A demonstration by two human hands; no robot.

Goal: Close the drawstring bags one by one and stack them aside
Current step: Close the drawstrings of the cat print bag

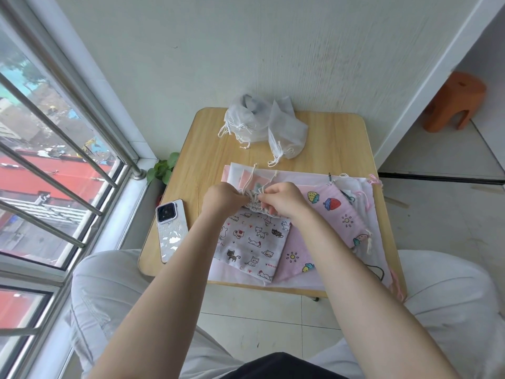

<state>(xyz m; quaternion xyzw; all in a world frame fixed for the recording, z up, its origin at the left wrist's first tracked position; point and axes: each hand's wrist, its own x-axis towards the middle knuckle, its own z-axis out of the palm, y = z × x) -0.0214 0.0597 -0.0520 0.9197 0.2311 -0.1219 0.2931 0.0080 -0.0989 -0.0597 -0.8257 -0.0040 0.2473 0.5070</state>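
Left hand (222, 197), right hand (284, 199) pinching cat-print bag (255, 242) cords

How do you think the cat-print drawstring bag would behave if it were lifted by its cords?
The cat-print bag would probably hang limp: it lies flat like thin cloth, and its mouth bunches between the hands. It looks empty, so likely light. It seems unlikely to roll or slide.

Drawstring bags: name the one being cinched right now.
The cat-print bag; both hands pinch its gathered mouth, while the pink strawberry bag lies flat beside it.
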